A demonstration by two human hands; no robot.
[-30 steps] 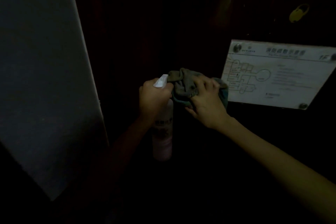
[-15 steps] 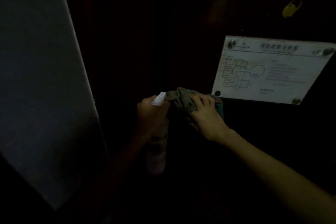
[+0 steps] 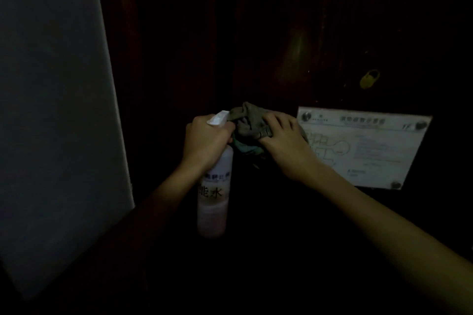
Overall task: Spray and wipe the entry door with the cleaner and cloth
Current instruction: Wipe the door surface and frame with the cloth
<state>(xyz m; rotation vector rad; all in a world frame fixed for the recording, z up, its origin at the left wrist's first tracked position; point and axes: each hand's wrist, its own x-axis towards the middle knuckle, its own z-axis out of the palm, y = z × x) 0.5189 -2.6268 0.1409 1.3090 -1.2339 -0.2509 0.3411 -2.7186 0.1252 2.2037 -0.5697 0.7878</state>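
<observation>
We saw the left grip [image 3: 207,141] wrapped tight round the neck of the bottle [image 3: 213,197], fingers curled just under its white nozzle [image 3: 217,117]. The bottle hung upright below that grip, its pale labelled body running down beside the wrist. Just to the right, the right grip [image 3: 284,142] had its fingers curled over the bunched cloth [image 3: 249,126], pinching it up in front of the dark door [image 3: 281,33]. In that gloom we could not tell whether the cloth pressed the wood. The cloth sat between the two grips, its left edge at the nozzle's tip, touching it or nearly so.

Directly right of the right grip a pale sign [image 3: 366,146] was fixed to the door by round studs at its corners, and the knuckles covered its left edge. Above and to the right of that grip a small yellow tag [image 3: 369,79] showed on the door. Well to the left of the left grip stood a grey wall [image 3: 51,110].
</observation>
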